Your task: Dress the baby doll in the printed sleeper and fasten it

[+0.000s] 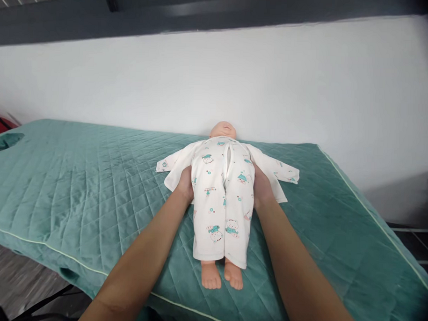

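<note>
Head view: long-axis alignment

Green quilted bedspread. On it, baby doll supine, long axis running away from wearer, feet nearest. Left hand and right hand against opposite sides, neither clearly nearer; fingers hidden, cannot tell grasp.

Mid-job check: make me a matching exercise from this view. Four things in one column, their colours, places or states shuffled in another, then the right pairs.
Things
1. Wall
2. Bed cover
3. Left hand
4. Doll's feet

Colour, place or state
A. Bare, showing below the hems of the trousers
B. At the side of the trousers, fingertips hidden
C. Plain white
D. Green and quilted

Right pairs: 1-C, 2-D, 3-B, 4-A
</note>
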`<state>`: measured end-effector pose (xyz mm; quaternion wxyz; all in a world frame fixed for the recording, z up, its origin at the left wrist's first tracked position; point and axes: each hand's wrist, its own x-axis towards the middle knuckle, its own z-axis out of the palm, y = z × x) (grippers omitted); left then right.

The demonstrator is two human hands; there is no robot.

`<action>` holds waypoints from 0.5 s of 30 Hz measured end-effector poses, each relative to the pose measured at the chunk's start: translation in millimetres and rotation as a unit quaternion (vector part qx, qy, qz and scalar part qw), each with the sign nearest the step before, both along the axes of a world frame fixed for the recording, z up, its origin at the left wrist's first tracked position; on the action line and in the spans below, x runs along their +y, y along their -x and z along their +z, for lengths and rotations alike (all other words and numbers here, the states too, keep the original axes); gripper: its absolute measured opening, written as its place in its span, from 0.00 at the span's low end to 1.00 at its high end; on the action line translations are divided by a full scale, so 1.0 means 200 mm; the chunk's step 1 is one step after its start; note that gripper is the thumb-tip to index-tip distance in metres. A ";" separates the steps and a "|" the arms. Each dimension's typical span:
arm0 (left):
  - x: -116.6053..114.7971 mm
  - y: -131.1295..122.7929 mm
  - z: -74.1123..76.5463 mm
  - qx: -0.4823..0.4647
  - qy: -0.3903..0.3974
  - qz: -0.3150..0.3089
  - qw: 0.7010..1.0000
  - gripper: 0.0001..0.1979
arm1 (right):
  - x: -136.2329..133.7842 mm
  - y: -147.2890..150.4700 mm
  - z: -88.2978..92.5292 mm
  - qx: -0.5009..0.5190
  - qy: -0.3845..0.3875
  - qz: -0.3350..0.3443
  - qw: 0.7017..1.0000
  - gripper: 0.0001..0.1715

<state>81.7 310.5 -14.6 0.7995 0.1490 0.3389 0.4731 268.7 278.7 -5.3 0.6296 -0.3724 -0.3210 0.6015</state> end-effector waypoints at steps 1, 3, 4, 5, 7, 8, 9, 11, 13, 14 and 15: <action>0.00 0.00 0.00 -0.002 -0.004 0.003 1.000 0.14 | 0.00 0.00 0.01 0.004 -0.005 -0.003 1.000 0.18; 0.00 0.00 -0.01 -0.004 -0.004 0.007 1.000 0.13 | -0.01 0.01 0.02 0.011 -0.006 -0.003 1.000 0.18; 0.00 0.00 -0.01 -0.005 -0.006 0.011 1.000 0.13 | -0.01 0.01 0.02 0.012 -0.005 -0.003 1.000 0.19; 0.00 0.01 -0.01 -0.008 -0.010 0.014 1.000 0.13 | -0.01 0.01 0.02 0.011 -0.004 -0.004 1.000 0.19; -0.01 0.02 -0.01 -0.019 -0.033 0.023 0.999 0.14 | -0.01 0.00 0.02 0.008 -0.007 -0.008 1.000 0.19; -0.01 0.02 -0.01 -0.027 -0.049 0.027 0.998 0.14 | -0.01 0.00 0.01 0.006 -0.009 -0.010 1.000 0.19; -0.01 0.03 -0.01 -0.036 -0.065 0.028 0.997 0.15 | -0.01 0.00 0.01 0.002 -0.010 -0.014 1.000 0.19; -0.02 0.03 0.00 -0.056 -0.090 0.023 0.994 0.17 | 0.00 -0.01 0.00 -0.013 -0.009 -0.023 1.000 0.19; -0.03 0.03 0.00 -0.064 -0.096 0.016 0.993 0.22 | 0.00 -0.01 -0.01 -0.033 -0.016 -0.037 0.999 0.20; -0.03 0.02 0.01 -0.062 -0.093 0.012 0.994 0.25 | 0.00 -0.02 -0.02 -0.045 -0.023 -0.049 0.998 0.21; -0.03 0.02 0.01 -0.057 -0.088 0.010 0.994 0.27 | 0.00 -0.02 -0.02 -0.059 -0.032 -0.062 0.996 0.23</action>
